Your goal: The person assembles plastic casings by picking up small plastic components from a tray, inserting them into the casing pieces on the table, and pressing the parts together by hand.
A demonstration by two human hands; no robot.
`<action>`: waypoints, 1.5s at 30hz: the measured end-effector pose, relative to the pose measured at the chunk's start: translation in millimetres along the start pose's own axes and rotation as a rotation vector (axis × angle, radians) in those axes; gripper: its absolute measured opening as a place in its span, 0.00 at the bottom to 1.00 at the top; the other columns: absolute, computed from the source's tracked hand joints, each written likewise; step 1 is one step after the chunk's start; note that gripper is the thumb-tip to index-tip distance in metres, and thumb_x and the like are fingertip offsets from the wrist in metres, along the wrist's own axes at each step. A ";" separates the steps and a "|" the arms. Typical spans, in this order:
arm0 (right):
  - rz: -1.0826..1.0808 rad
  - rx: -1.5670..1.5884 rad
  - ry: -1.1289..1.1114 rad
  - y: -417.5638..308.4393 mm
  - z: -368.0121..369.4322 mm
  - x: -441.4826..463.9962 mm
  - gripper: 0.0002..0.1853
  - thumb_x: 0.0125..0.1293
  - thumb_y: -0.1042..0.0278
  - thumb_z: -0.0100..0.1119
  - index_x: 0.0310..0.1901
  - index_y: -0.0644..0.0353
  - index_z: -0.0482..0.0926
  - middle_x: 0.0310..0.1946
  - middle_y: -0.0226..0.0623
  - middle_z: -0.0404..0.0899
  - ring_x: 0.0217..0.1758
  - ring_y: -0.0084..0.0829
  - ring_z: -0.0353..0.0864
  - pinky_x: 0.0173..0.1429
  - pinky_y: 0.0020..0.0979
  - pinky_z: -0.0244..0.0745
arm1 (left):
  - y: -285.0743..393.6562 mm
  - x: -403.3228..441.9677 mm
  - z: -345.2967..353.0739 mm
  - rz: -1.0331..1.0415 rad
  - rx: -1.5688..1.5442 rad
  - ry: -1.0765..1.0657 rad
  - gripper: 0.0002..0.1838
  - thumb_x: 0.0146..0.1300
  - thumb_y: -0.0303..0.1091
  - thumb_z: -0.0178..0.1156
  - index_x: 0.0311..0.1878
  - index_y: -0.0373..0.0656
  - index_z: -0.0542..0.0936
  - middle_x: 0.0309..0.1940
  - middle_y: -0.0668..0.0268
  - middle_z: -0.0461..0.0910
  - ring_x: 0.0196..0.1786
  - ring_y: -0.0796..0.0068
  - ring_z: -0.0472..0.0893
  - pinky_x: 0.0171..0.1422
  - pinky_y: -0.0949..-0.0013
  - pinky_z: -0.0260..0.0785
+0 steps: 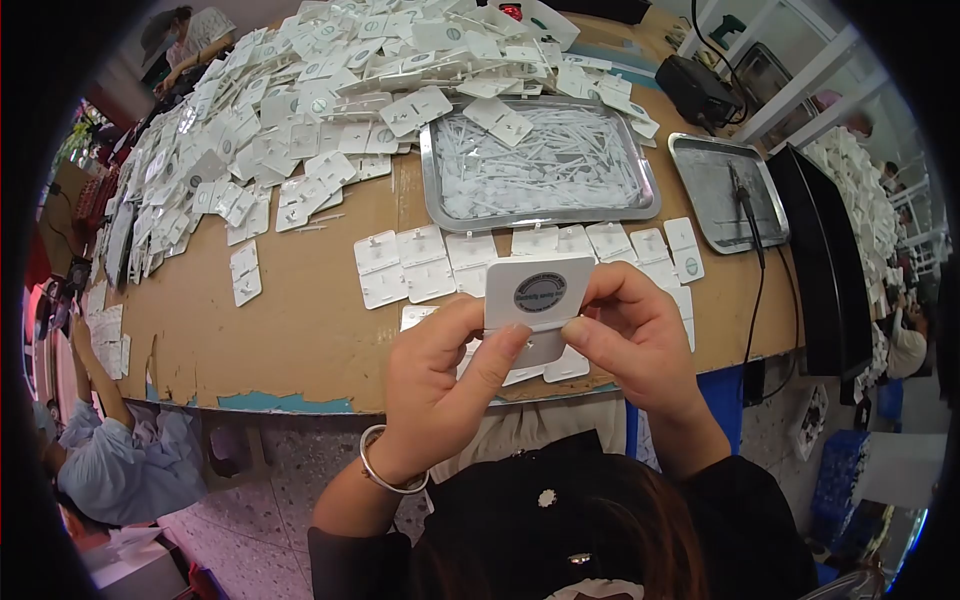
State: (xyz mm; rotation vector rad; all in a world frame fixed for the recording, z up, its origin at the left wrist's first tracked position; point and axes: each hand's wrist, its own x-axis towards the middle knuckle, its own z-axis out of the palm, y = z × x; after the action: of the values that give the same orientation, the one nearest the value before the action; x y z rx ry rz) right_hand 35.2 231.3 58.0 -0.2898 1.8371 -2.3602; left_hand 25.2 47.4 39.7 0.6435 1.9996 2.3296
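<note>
A white plastic panel with a round grey label [540, 290] is held upright above the near edge of the table. My left hand [435, 365] pinches its lower left side, thumb on the front. On the lower right, my right hand [640, 345] grips it between thumb and bent fingers. Below the label a fold or joint runs across, and a second white part hangs under it, partly covered by my thumbs. Behind my hands, several white panels [425, 262] lie in rows on the cardboard table top [290, 340]; my hands hide some of them.
A large heap of white panels [300, 95] covers the far left. A metal tray [545, 218] holds thin white plastic pieces. At right are a smaller tray [700, 180] with a corded tool [742, 190], and a long black bin [820, 260]. A person in light blue [140, 455] is at left.
</note>
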 end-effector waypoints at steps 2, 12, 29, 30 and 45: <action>-0.017 0.019 0.018 2.0 1.5 -1.6 0.08 0.62 0.78 0.58 0.42 0.65 0.72 0.39 0.32 0.75 0.46 0.20 0.72 0.54 0.26 0.68 | -2.5 -0.5 2.5 0.023 0.039 0.045 0.07 0.64 0.26 0.58 0.42 0.33 0.79 0.30 0.63 0.78 0.31 0.80 0.73 0.37 0.76 0.65; -0.237 -0.257 0.168 25.6 6.9 -2.0 0.09 0.56 0.78 0.64 0.38 0.62 0.75 0.34 0.31 0.77 0.39 0.21 0.75 0.48 0.25 0.69 | -18.3 -2.3 1.1 -0.003 0.183 0.040 0.08 0.64 0.28 0.57 0.44 0.36 0.78 0.32 0.62 0.76 0.32 0.75 0.72 0.38 0.73 0.65; -0.195 -1.189 0.322 70.8 -129.1 169.4 0.08 0.60 0.72 0.58 0.40 0.63 0.79 0.36 0.40 0.78 0.37 0.35 0.78 0.43 0.31 0.72 | -38.1 19.0 -34.6 -0.481 -0.437 0.179 0.13 0.72 0.37 0.48 0.45 0.35 0.72 0.40 0.59 0.81 0.41 0.72 0.82 0.45 0.67 0.78; -0.153 -1.227 0.297 72.4 -131.9 180.9 0.08 0.59 0.70 0.60 0.38 0.63 0.79 0.35 0.40 0.78 0.37 0.35 0.78 0.42 0.31 0.72 | -38.6 19.6 -35.4 -0.483 -0.427 0.168 0.12 0.72 0.37 0.48 0.44 0.36 0.72 0.39 0.59 0.81 0.40 0.73 0.83 0.45 0.67 0.78; -0.066 -0.580 0.184 34.9 -83.2 134.5 0.07 0.60 0.74 0.61 0.40 0.66 0.80 0.30 0.33 0.80 0.33 0.22 0.79 0.39 0.22 0.72 | -41.7 25.8 -30.9 -0.492 -0.320 0.194 0.14 0.72 0.39 0.47 0.48 0.37 0.72 0.39 0.60 0.81 0.39 0.73 0.83 0.42 0.67 0.80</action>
State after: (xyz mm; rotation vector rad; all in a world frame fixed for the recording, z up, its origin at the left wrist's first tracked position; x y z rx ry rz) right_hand -115.4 270.9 13.5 -0.1941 2.6117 -1.8860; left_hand -18.7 32.9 4.8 -0.0861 1.5497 2.3709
